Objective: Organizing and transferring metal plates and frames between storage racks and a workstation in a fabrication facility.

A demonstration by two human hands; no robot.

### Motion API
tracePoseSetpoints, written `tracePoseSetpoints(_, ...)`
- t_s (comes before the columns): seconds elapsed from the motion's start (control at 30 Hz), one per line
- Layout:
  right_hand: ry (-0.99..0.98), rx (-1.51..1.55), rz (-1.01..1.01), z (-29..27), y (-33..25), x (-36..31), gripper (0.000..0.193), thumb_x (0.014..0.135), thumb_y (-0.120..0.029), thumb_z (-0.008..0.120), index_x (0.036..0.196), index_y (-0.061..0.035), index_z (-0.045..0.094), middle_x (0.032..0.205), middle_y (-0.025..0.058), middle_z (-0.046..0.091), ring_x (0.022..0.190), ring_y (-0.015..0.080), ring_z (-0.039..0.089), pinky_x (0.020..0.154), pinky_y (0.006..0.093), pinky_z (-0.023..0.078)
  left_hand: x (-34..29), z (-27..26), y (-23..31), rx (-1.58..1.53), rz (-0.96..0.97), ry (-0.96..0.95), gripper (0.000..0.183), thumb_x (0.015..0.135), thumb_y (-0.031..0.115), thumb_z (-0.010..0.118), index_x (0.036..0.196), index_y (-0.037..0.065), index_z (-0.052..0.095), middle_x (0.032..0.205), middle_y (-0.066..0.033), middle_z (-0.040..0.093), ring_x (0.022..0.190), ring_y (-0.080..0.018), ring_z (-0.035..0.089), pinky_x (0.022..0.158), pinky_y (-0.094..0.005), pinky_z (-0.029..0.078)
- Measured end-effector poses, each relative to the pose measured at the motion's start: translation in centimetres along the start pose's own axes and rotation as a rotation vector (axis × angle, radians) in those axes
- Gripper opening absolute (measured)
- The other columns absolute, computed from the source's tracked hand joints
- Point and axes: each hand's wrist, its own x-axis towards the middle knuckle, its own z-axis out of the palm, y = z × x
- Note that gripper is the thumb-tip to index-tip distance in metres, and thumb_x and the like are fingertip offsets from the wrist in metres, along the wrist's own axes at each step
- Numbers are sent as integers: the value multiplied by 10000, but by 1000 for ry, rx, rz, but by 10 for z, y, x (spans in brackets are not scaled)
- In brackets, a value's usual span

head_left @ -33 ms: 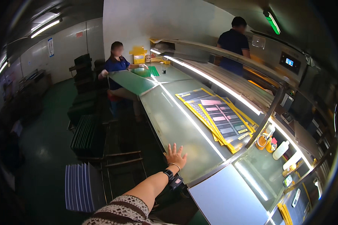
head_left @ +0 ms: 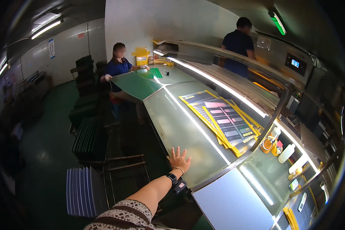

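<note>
My left hand (head_left: 179, 161) lies palm down with fingers spread on the glass tabletop (head_left: 161, 122), close to its near left edge, and holds nothing. A dark watch and a bracelet circle that wrist, with a small black box beside them. To the right of the hand lies a flat pale blue-white panel (head_left: 230, 203). Farther off, yellow-edged film sheets (head_left: 230, 120) overlap in a loose pile on the glass. My right hand is out of the picture.
A co-worker (head_left: 120, 65) at the far end holds a green panel (head_left: 136, 85) by its edge. Another person (head_left: 239, 46) stands behind the lit shelf. Racks of upright panels (head_left: 80, 191) stand on the left. White bottles (head_left: 286, 153) and tape rolls (head_left: 268, 145) sit at right.
The co-worker's green panel has changed its tilt and shows less glare, and the co-worker's hand on its edge has shifted slightly. My left hand stays in the same place.
</note>
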Motion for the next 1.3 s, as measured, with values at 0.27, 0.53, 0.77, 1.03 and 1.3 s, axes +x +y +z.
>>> tracePoseSetpoints(0.27, -25, 11, 26, 1, -1, 1, 216, 831, -49, 414, 831, -33, 629, 853, 141, 637, 823, 298, 600, 764, 401, 459, 1, 5, -6, 1, 25, 39, 534, 809, 470, 521, 1297, 256, 484, 1432, -80, 311, 1353, -341, 163, 967, -543, 329)
tracePoseSetpoints(0.53, -33, 7, 50, 1, -1, 1, 207, 813, -45, 426, 835, -32, 631, 868, 144, 639, 834, 304, 598, 780, 411, 452, 2, 0, -1, 26, 3, -19, 541, 811, 480, 508, 1305, 263, 471, 1447, -85, 288, 1358, -335, 155, 1004, -564, 265)
tracePoseSetpoints(0.77, -74, -5, 47, -2, 3, 0, 203, 798, -23, 432, 865, -31, 623, 891, 148, 634, 869, 306, 591, 792, 406, 449, 2, 6, -5, -29, 10, 3, 544, 805, 479, 513, 1304, 267, 474, 1443, -82, 292, 1357, -334, 158, 994, -588, 263)
tracePoseSetpoints(1.03, -112, 6, 27, -5, 3, -1, 211, 787, -11, 435, 892, -32, 616, 914, 152, 629, 892, 305, 586, 814, 401, 445, 1, 4, -8, -36, 15, 12, 553, 801, 490, 511, 1304, 263, 474, 1443, -83, 294, 1357, -334, 159, 993, -593, 260)
tracePoseSetpoints(1.3, 62, -129, -125, 75, 202, -126, 220, 808, -13, 442, 941, -5, 616, 959, 161, 630, 894, 304, 593, 817, 393, 461, 4, 19, 31, -132, 66, -40, 546, 790, 475, 528, 1288, 254, 493, 1438, -88, 308, 1356, -336, 166, 996, -577, 276)
